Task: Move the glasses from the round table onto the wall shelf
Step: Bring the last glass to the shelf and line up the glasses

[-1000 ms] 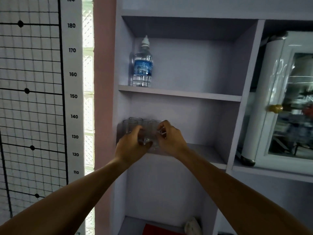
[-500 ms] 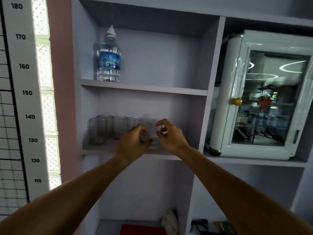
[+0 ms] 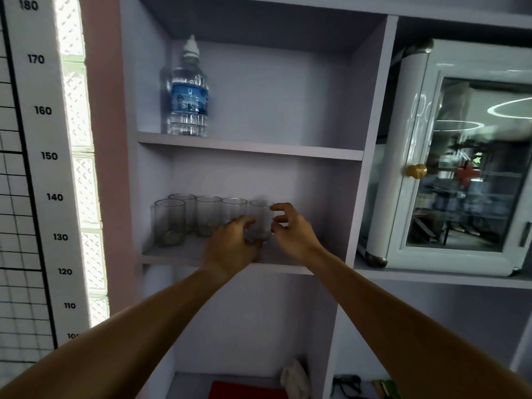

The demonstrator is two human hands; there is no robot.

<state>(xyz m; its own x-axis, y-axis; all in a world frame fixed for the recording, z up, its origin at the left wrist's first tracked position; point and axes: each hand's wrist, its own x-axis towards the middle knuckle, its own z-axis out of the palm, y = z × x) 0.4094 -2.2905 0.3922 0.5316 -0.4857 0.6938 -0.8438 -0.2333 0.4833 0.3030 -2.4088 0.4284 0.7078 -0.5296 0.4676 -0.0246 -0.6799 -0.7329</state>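
Several clear glasses (image 3: 207, 214) stand in a row on the middle board of the lilac wall shelf (image 3: 175, 256). The rightmost glass (image 3: 261, 218) stands at the end of the row, between my two hands. My left hand (image 3: 233, 244) curls around its left side and base, fingers and thumb on it. To the right of the glass, my right hand (image 3: 292, 230) has its fingers spread, the fingertips just beside the rim and wall. The round table is out of view.
A water bottle (image 3: 188, 102) stands on the board above. A white cabinet with a glass door (image 3: 460, 174) sits to the right of the shelf's side wall. A height chart (image 3: 43, 156) hangs at left. A red item (image 3: 247, 390) and white cloth (image 3: 293, 378) lie below.
The view has swung so the whole row shows. The glass between my hands now stands at the row's right end, and my right fingers have loosened from it.
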